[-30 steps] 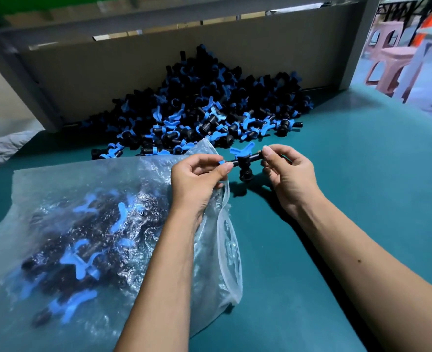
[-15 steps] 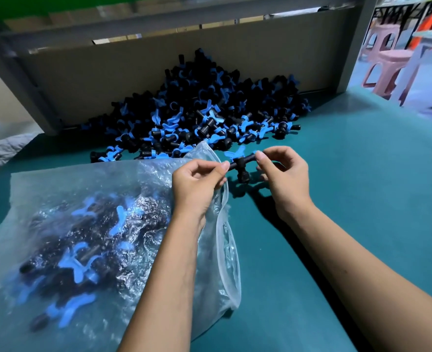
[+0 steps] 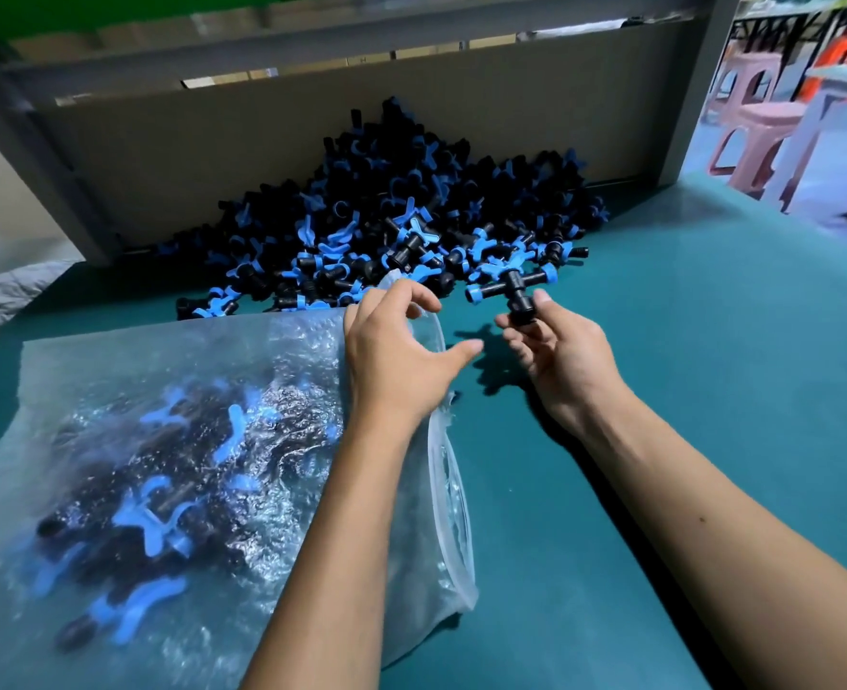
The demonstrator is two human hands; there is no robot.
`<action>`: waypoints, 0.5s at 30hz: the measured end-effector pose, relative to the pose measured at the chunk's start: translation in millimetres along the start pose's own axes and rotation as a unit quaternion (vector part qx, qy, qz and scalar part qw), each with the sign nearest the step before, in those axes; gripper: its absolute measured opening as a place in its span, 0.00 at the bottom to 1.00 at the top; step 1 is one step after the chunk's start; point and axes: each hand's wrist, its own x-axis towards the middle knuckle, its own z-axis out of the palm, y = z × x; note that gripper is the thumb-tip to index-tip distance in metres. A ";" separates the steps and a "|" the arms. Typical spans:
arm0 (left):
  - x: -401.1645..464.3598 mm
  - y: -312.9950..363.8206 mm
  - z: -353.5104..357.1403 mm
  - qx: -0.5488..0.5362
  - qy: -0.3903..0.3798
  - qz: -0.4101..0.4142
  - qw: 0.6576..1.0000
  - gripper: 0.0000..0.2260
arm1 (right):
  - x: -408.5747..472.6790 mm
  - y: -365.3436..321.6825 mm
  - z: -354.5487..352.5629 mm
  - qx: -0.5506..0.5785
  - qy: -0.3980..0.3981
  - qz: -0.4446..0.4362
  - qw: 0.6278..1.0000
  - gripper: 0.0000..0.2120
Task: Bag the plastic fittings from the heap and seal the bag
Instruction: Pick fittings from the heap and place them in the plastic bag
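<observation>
Since half a second ago, left hand has let go of the fitting: fingers now loosely curled over the bag mouth, thumb stretched toward the right, holding nothing that can be made out; contact with the bag rim uncertain. Right hand alone pinches the black T-shaped plastic fitting with blue end rings by its lower stem, lifted just clear of the teal tabletop, just in front of the heap.

Judgement: the piece has passed to one hand and looks ready to drop into the bag; mouth wants holding wide first.

Clear bubble-lined plastic bag lies flat at left, mouth facing right, already holding a number of fittings, blurred through the film. Count not readable. Zip strip along the mouth hard to trace; left forearm covers part of it.

Heap of black and blue plastic fittings sits against the grey back panel, still large. Bagging well short of done; sealing not begun.
</observation>
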 end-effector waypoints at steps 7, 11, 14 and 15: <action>7.9 -7.8 -15.7 -0.047 0.007 -0.103 0.994 0.08 | 2.0 -0.4 -3.0 0.000 -0.039 0.015 0.999 0.07; 14.7 3.2 -29.0 -0.102 0.086 -0.071 0.989 0.04 | -6.2 3.1 0.0 -0.152 -0.165 -0.053 0.973 0.05; 19.6 14.3 -39.5 -0.119 0.123 -0.031 0.985 0.03 | -17.5 5.9 12.9 -0.294 -0.239 -0.079 0.922 0.09; 20.5 18.4 -42.2 -0.121 0.126 -0.013 0.984 0.04 | -22.0 5.5 20.0 -0.309 -0.269 -0.086 0.908 0.09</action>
